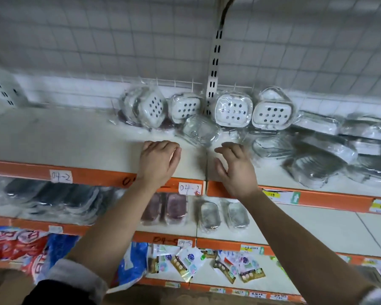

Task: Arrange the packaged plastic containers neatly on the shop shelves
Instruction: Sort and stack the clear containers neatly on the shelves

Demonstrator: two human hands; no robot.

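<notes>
Both hands empty. Left hand (160,164) palm down over the front of the cream top shelf (64,137), fingers loosely bent, gripping nothing; whether the fingertips touch the shelf is unclear. Right hand (237,172) just beside it, fingers spread and relaxed, thumb out, grasping nothing.

Just beyond the fingertips, between the two hands: a clear rectangular container in crinkled plastic wrap (199,131), lying tilted on the shelf, not touched by either hand.

Behind it, a row of four white wrapped containers with dotted hole patterns, stood on edge against the white wire rail (180,82) at the back: far-left one (152,106) tilted, second (185,106), third (232,110), fourth (273,113). A white slotted upright post (213,69) rises between the second and third.

To the right, a loose heap of clear and grey wrapped containers (317,166), overlapping at mixed angles.

The shelf's front carries an orange edge strip (97,176) with a handwritten paper label "04-2" (61,176).

Shelf below: dark wrapped containers (53,194) at left, two purple-brown wrapped containers (165,208) side by side, then two small clear wrapped containers (223,213). Lowest shelf: scattered small sachets (207,263) and red and blue bags (20,245), blurred.
</notes>
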